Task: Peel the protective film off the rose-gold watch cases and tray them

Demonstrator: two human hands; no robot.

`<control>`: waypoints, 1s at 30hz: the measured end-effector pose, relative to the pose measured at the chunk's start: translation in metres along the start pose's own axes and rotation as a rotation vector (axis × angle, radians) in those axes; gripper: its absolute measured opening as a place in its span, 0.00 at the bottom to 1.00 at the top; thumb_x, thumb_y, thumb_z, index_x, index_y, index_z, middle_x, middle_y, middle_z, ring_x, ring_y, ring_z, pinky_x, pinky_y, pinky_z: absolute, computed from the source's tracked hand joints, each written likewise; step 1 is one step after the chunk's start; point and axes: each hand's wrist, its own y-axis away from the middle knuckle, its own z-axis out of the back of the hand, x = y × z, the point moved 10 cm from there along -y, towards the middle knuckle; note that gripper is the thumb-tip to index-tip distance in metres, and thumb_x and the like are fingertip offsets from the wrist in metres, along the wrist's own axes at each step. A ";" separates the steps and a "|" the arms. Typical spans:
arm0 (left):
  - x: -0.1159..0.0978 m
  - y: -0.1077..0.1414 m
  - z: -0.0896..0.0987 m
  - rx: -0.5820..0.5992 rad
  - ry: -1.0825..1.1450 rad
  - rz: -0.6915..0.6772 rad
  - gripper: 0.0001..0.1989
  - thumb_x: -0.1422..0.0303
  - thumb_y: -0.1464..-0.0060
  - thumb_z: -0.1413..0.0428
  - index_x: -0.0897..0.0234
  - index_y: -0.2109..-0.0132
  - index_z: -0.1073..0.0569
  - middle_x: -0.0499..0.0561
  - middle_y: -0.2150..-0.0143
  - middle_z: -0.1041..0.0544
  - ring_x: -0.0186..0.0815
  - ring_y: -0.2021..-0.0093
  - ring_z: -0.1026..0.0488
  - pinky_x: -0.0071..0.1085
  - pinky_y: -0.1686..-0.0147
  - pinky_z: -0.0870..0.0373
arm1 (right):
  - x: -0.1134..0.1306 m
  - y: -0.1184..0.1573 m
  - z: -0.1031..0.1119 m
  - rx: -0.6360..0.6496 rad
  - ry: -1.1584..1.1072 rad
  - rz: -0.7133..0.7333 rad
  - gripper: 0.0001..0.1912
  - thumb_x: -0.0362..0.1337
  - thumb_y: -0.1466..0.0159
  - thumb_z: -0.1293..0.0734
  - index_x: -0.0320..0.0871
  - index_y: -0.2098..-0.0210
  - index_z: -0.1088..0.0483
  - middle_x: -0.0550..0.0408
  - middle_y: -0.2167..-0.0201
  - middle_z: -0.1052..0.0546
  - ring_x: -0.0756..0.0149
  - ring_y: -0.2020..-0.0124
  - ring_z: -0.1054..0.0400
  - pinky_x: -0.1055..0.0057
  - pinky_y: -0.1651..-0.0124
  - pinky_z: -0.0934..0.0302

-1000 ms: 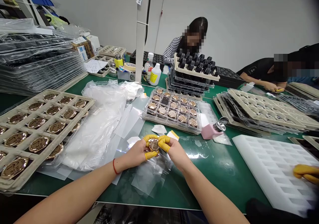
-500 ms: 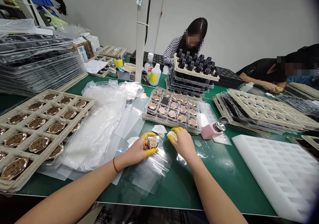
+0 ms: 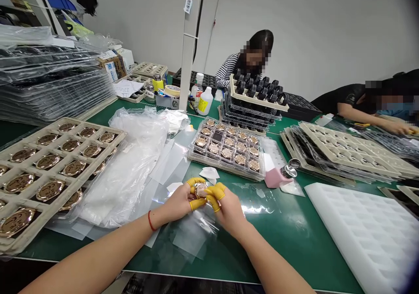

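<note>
My left hand (image 3: pixel 180 201), in yellow finger cots, grips a round gold-rimmed watch case (image 3: pixel 198 189) by its edge between thumb and fingers. The marked back of the case faces up. My right hand (image 3: pixel 229 209), also in yellow finger cots, is closed in a pinch at the right side of the case. A white wipe (image 3: pixel 204 193) shows slightly at its fingertips, against the case back; most of it is hidden. Just behind lies a crumpled white wipe (image 3: pixel 210 174). Beyond it stands a clear tray (image 3: pixel 225 165) of similar watch cases, with one pocket showing dark.
A beige tray (image 3: pixel 62 193) of gold cases lies left, beside plastic bags (image 3: pixel 131 167). To the right are a pink pump bottle (image 3: pixel 276 177), a white foam tray (image 3: pixel 360 224) and stacked beige trays (image 3: pixel 347 145). Two people work across the green table (image 3: pixel 284 241).
My right hand has moved left with the white wipe, from beside the watch case onto it. My left hand still holds the case in nearly the same place.
</note>
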 end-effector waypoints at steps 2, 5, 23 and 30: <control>-0.002 0.001 -0.001 0.015 -0.043 -0.016 0.23 0.70 0.50 0.43 0.61 0.46 0.38 0.54 0.53 0.28 0.37 0.56 0.28 0.32 0.57 0.31 | 0.011 0.002 -0.009 0.000 0.087 0.061 0.08 0.33 0.36 0.44 0.44 0.64 0.34 0.52 0.70 0.29 0.65 0.70 0.37 0.72 0.69 0.43; 0.000 0.002 -0.003 0.038 -0.111 -0.007 0.22 0.70 0.48 0.45 0.62 0.46 0.38 0.54 0.53 0.28 0.37 0.56 0.28 0.34 0.55 0.31 | 0.007 0.002 -0.014 -0.035 0.199 0.050 0.07 0.31 0.39 0.43 0.43 0.65 0.34 0.51 0.71 0.29 0.64 0.71 0.38 0.71 0.70 0.45; 0.000 0.003 -0.014 0.075 0.033 0.090 0.26 0.70 0.52 0.41 0.64 0.46 0.38 0.52 0.60 0.26 0.36 0.64 0.26 0.36 0.60 0.29 | 0.012 -0.002 -0.004 0.036 0.144 0.188 0.11 0.28 0.39 0.43 0.43 0.63 0.32 0.50 0.67 0.29 0.62 0.63 0.42 0.64 0.61 0.46; 0.004 0.002 -0.005 0.042 0.086 0.051 0.27 0.67 0.53 0.40 0.63 0.46 0.38 0.54 0.56 0.27 0.35 0.64 0.27 0.33 0.61 0.30 | 0.019 0.000 0.000 -0.008 0.180 0.223 0.11 0.29 0.39 0.43 0.43 0.62 0.31 0.51 0.67 0.29 0.62 0.62 0.42 0.64 0.60 0.46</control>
